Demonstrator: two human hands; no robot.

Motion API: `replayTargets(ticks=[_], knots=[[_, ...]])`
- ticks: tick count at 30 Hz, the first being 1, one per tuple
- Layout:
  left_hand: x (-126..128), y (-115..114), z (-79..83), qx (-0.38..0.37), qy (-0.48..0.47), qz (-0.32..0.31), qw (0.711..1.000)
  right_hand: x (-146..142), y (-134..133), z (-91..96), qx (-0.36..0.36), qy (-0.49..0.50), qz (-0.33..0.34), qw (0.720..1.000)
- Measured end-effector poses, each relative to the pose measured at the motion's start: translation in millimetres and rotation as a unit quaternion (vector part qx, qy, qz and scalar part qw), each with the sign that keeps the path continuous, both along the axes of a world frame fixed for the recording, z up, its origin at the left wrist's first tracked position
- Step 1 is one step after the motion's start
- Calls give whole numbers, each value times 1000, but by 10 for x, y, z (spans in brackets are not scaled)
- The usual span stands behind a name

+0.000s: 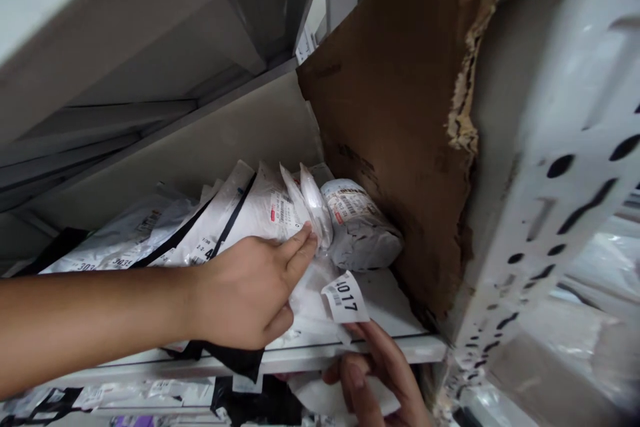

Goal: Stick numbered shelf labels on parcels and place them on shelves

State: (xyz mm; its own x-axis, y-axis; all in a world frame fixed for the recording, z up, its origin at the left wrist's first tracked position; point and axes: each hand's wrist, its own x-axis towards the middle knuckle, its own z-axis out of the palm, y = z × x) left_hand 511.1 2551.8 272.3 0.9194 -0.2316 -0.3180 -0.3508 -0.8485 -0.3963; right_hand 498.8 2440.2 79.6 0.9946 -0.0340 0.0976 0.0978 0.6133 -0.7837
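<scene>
My left hand (250,290) reaches in from the left onto a shelf, its fingers pressed together against a row of white mailer bags (260,210) that stand on edge. Its fingertips touch a thin clear-wrapped packet (316,208). A white label reading 1017 (346,298) sticks out below the fingers. My right hand (380,377) comes up from under the shelf edge, fingers curled round a white package (325,397) near that label. A grey taped parcel (363,227) lies at the row's right end.
A torn brown cardboard divider (400,113) stands at the right of the shelf. A white perforated metal upright (565,180) frames the rack. The shelf above (150,47) hangs low. More bags (125,393) lie on the shelf below.
</scene>
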Motion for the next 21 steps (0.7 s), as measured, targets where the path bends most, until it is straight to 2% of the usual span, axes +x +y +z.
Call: replayTargets(ticks=[4,10,14,16,18,21], knots=[[18,-27,32,32,1,6,999,49,-15,-27,-9,-14,4,1000],[-3,-23,13,54,-28,-21,998,129,-29,-8,-31,-32,23,999],[15,-13,61,43,-24,3,999,153,20,10,-26,-30,37,999],[82,29,150,12,2,27,1000,176,16,15,-10,-21,47,999],[184,105,276,-56,52,44,996,201,-28,68,4,2,60,998],[332,246,464,-186,128,77,971,215,-134,301,-32,22,49,998]])
